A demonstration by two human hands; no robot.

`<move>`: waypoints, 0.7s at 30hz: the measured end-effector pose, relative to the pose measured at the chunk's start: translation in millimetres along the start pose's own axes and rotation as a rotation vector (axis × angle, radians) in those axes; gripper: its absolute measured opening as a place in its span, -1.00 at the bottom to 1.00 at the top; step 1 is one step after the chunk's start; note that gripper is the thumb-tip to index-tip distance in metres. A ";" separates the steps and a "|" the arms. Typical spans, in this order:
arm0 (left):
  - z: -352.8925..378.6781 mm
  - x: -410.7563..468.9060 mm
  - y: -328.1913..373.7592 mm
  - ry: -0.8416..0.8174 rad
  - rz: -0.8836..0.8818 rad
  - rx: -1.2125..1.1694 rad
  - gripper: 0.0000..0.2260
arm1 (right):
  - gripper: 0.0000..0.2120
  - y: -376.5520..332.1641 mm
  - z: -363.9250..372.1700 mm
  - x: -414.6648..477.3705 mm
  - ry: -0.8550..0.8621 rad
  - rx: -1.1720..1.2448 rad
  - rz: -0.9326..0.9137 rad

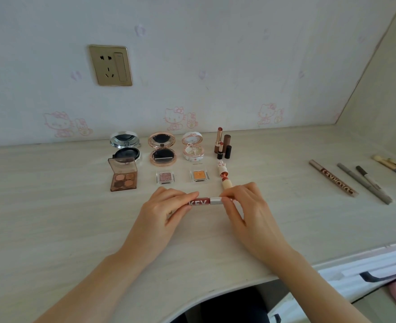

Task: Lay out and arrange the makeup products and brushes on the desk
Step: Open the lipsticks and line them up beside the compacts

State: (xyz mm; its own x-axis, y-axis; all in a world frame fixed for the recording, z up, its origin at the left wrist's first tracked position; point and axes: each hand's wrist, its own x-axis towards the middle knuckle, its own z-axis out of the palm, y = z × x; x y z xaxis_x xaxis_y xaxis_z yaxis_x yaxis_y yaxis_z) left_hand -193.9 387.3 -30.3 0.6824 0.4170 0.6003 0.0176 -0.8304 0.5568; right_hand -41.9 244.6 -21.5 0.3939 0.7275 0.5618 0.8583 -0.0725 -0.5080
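Both hands hold a dark red lip tube [204, 201] with white letters and a silver cap, level above the middle of the desk [52, 217]. My left hand [166, 210] grips its red body. My right hand [245, 206] pinches the silver cap end. Behind them, laid out in rows, are a silver compact [125, 145], a rose-gold compact [162, 149], a white compact [192, 146], a brown eyeshadow palette [123, 174], two small single shadows [164, 177] [199, 175], open lipsticks [222, 145] and a cream lipstick [225, 176] lying open.
At the right lie a brown tube [333, 181], two grey pencils [367, 186] and several brushes [392, 167]. A wall socket [110, 65] is on the wall behind. The desk's curved front edge runs below my arms, with a white drawer [378, 273] at lower right.
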 end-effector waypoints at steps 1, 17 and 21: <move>0.1 0.1 -0.2 -0.005 -0.005 0.004 -0.72 | -0.86 -0.3 0.0 -0.1 -0.007 -0.003 -0.002; -0.8 0.3 -2.3 0.004 -0.019 0.015 -0.74 | -0.90 3.4 -2.8 1.8 -0.008 0.060 0.069; -2.9 1.5 0.1 0.006 -0.042 0.018 -0.72 | -0.85 3.8 -4.1 2.8 0.026 0.102 0.147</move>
State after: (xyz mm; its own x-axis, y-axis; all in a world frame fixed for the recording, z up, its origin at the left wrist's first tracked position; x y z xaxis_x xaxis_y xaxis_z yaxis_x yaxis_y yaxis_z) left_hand -194.9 388.9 -27.8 0.6761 0.4538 0.5805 0.0594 -0.8188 0.5710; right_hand -36.2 243.5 -19.2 0.5219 0.6965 0.4924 0.7535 -0.1059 -0.6489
